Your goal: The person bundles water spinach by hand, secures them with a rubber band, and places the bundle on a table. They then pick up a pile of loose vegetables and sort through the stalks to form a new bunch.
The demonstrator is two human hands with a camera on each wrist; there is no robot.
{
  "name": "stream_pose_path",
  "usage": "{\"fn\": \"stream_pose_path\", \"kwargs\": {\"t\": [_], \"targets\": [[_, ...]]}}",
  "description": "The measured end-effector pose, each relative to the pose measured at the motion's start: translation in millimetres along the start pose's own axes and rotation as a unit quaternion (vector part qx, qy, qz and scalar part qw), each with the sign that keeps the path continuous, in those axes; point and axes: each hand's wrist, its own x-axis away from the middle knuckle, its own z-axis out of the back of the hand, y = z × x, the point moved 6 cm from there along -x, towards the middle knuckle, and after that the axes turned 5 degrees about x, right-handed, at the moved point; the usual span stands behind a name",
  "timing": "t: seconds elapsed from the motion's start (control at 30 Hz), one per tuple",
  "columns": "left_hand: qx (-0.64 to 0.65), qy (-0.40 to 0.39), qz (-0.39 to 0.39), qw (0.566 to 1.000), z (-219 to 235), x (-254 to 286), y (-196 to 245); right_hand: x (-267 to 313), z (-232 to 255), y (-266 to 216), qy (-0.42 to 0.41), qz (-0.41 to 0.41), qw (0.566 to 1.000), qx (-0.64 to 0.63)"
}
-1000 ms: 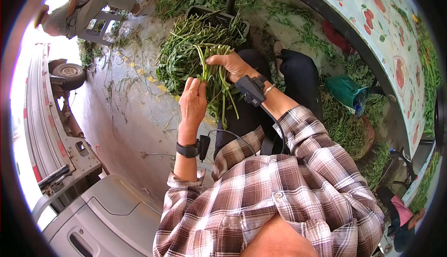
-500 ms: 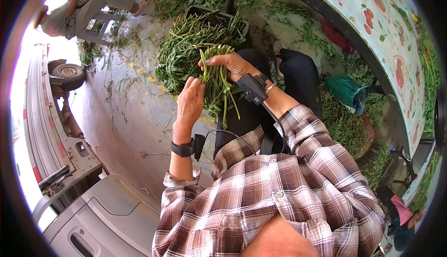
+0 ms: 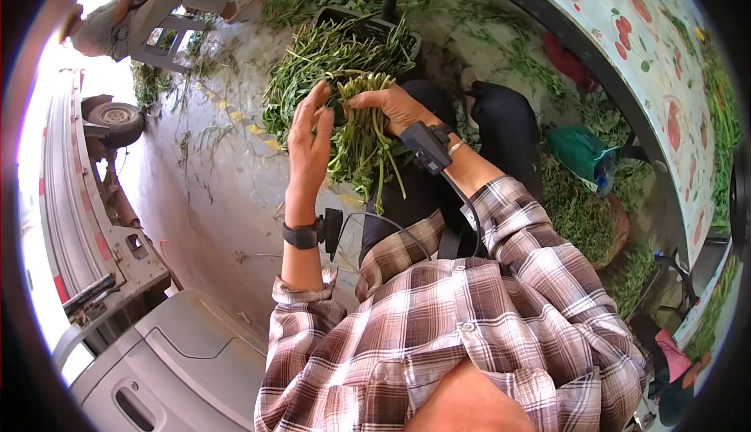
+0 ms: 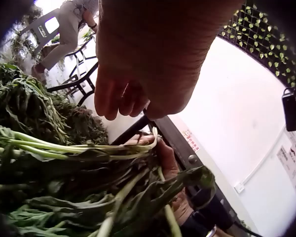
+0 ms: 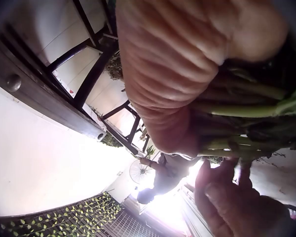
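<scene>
A bunch of leafy green stems (image 3: 358, 154) hangs from my right hand (image 3: 395, 109), which grips it near the pale cut ends, thumb across the stems. The right wrist view shows that palm (image 5: 172, 69) wrapped round the stems (image 5: 251, 109). Just left of the bunch is my left hand (image 3: 308, 138), fingers extended and thumb apart, with nothing held. From the left wrist, its fingers (image 4: 108, 101) appear above the bunch. Behind both hands, a heap of the same greens (image 3: 332, 60) fills a dark crate (image 3: 416, 47) and spills over its side.
A table with a fruit-print cloth (image 3: 618, 80) curves along the right. Beneath it are a green bag (image 3: 577, 150) and a heap of trimmings (image 3: 579, 221). A truck (image 3: 184, 346) stands at left; a person sits on a grey stool (image 3: 168, 45) at upper left. Loose greens litter the floor.
My left hand has let go of the stem it pinched at the bunch, shifted left and upward, and spread its fingers. The right hand keeps its hold, nearly still.
</scene>
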Motion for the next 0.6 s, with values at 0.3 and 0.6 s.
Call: {"fn": "stream_pose_path", "kwargs": {"t": [0.3, 0.6], "targets": [[0.139, -0.035, -0.03, 0.989, -42, -19, -11, 2, -1, 1, -0.029, -0.012, 0.999, -0.036], [0.062, -0.007, -0.107, 0.992, -40, -16, -3, 2, -4, 2, -0.079, -0.008, 0.996, -0.036]]}}
